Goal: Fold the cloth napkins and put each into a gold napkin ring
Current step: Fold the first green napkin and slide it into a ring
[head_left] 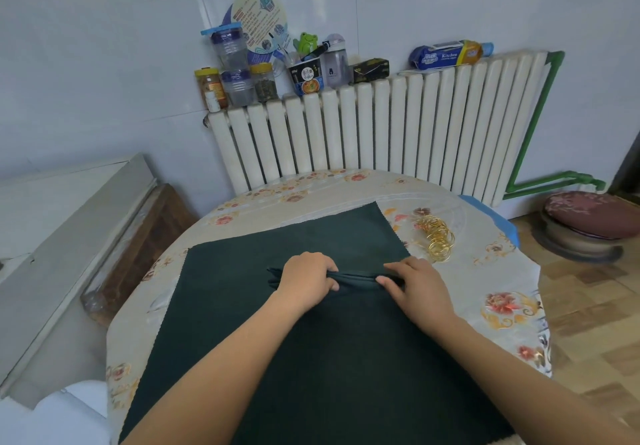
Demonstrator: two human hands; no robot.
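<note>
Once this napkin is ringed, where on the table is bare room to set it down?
Bare tablecloth runs along the far edge, between the flat green cloth and the radiator. Another patch lies right, nearer than the gold rings. The middle is crowded: both hands grip the gathered napkin.

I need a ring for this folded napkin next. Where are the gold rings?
In the head view, the gold rings lie piled on the floral tablecloth, beyond the right hand, beside the green cloth's right edge.

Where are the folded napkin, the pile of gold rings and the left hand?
folded napkin (360, 276): head view, on the gathered folds between the two hands.
gold rings (437, 242): head view, on the middle of the pile.
left hand (306, 280): head view, on its back.
</note>
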